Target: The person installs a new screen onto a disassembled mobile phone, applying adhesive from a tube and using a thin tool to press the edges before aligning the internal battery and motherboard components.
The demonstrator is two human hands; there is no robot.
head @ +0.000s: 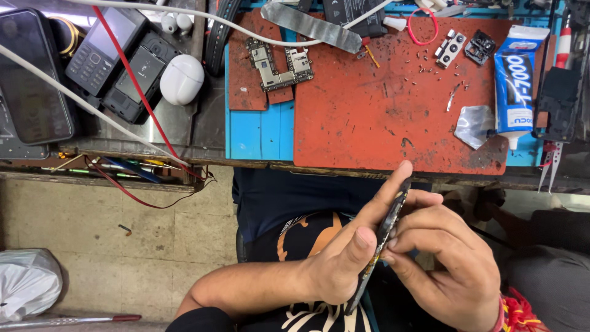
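Work mat (369, 117) rust-red, scuffed with dark specks, over a bright blue pad (258, 132); glue tube (513, 83) blue and white; earbud case (182, 79) white; 1 red wire (132, 80); shirt (276, 203) navy with orange-and-white print; phone (378, 243) edge black.

A blue-and-white glue tube (514, 83) lies right of the red mat (381, 104); left of it, dark phone screens (34, 77), perhaps switched off.

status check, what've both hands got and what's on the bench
Left hand and right hand both grip a thin dark phone frame edge-on, over the lap. Circuit board and glue tube lie on the red mat, untouched.
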